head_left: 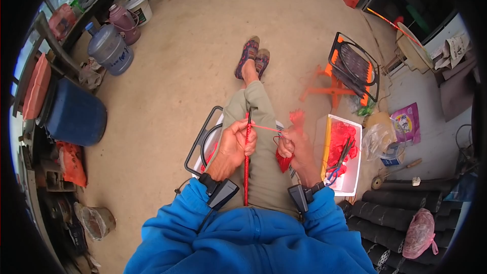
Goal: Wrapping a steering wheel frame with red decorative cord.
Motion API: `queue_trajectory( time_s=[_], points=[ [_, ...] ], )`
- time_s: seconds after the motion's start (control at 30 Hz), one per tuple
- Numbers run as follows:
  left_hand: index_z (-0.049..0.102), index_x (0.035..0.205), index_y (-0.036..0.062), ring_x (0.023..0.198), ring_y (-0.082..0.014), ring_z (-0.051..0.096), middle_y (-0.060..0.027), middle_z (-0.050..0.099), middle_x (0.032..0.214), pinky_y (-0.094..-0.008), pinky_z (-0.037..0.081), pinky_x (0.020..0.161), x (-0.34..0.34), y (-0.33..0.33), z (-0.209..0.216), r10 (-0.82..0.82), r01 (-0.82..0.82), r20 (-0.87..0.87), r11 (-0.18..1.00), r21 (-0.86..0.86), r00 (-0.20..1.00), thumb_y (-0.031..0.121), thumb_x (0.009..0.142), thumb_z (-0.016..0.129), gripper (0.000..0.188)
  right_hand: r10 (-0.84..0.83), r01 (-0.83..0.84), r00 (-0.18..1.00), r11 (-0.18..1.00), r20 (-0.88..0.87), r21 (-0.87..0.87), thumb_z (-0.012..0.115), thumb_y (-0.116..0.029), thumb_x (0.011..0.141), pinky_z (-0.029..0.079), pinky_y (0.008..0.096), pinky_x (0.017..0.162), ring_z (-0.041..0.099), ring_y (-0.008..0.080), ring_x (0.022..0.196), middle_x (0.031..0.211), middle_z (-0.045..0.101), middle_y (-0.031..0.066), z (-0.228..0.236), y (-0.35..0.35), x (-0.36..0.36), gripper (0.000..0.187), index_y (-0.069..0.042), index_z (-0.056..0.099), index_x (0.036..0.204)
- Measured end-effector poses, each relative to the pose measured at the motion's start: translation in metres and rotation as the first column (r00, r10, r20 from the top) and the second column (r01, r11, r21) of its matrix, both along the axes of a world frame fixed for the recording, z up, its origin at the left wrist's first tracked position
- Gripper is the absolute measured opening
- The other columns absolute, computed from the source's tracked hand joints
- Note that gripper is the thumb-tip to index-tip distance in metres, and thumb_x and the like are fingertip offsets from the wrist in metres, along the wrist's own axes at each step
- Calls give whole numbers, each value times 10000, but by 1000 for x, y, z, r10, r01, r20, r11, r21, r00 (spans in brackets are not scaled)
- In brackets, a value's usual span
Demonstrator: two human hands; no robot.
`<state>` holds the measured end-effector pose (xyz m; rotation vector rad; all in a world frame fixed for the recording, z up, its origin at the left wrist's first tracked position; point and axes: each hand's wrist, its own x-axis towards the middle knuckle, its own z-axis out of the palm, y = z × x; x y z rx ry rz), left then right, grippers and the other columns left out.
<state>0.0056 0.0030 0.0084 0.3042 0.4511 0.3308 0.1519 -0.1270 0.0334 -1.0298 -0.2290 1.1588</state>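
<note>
My left hand [234, 144] is closed round a thin black rod [249, 113] above my lap. Red cord [246, 177] covers the rod from the fingers down toward my waist. A strand of the same red cord [266, 128] runs taut from the rod to my right hand [296, 147], whose fingers are pinched on it. Below these fingers hangs a red bundle [283, 161], and a blurred red tuft [297, 117] shows above them. The rod's far end is bare black. Beside my left leg is a black tubular frame [195, 144], partly hidden by my arm.
To my right stands a white box [352, 177] with red material and blue-handled scissors [333, 174]. Beyond it is an orange-legged folding stool [335, 91] with a black frame leaning on it. Black rolls [375, 218] lie at lower right; a blue barrel [76, 111] stands left.
</note>
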Motion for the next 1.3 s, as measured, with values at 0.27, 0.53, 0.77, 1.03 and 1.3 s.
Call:
queue_trajectory(
  time_s=[0.27,0.53,0.77,1.03,1.3],
  points=[
    [527,801,52,536,-177,495,-62,534,647,-300,386,465,-3,-2,4,138,-130,-115,988,80,984,179,906,448,183,15,-19,1000,986,-21,-167,638,-182,843,281,252,371,349,82,378,520,376,-39,-21,9,28,167,-96,500,805],
    [562,1091,1,804,-116,573,-50,611,938,-264,471,709,-5,22,35,537,-244,-220,661,710,814,124,863,605,262,329,-3,-185,942,926,-335,596,-160,812,439,411,717,576,285,824,920,599,148,43,66,36,567,-58,410,1337],
    [620,1049,-45,718,-103,583,-61,629,864,-241,483,651,13,50,41,344,101,-215,323,941,914,104,891,605,218,94,-182,-411,966,907,-183,604,-127,788,406,417,819,529,323,935,1021,553,156,40,103,23,618,-80,380,1361],
    [627,972,-28,550,-97,554,-53,627,750,-220,435,462,5,17,3,418,-117,-308,733,670,854,71,891,589,134,-126,-170,140,974,982,150,629,-4,719,451,370,761,538,264,840,838,574,81,-15,66,9,212,-55,666,921],
    [626,964,-30,525,-95,547,-43,621,715,-217,401,435,-6,4,7,355,86,-453,703,706,818,85,899,592,137,-136,-197,-17,972,991,130,664,-4,698,420,355,716,512,248,831,840,516,58,-34,62,-2,297,-65,634,987]
  ],
)
